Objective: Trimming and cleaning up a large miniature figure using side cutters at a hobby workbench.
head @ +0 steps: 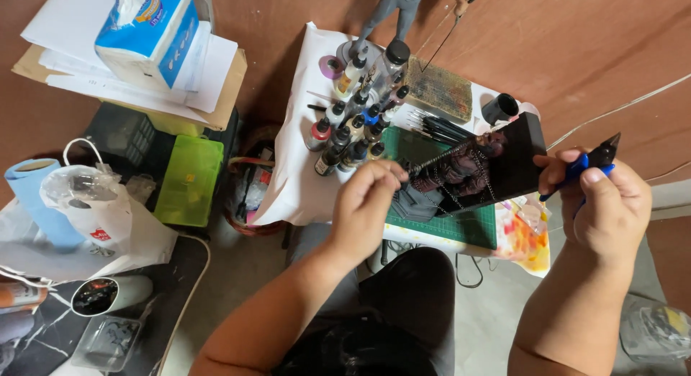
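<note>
**Chained figure held over the green mat**

Left hand [367,203] pinching a thin chain [439,159] at the dark red figure [461,173], fingers closed on it. Right hand [604,203] just right of the figure, wrapped shut around blue-handled cutters [592,160]. Figure above the green cutting mat [468,225]; paint bottles [353,135] clustered just left of the figure on the counter [295,182].

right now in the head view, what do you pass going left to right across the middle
blue paper roll → white plastic bag → green plastic box → cluster of paint bottles → left hand → dark figure with chains → right hand holding blue-handled cutters
</note>
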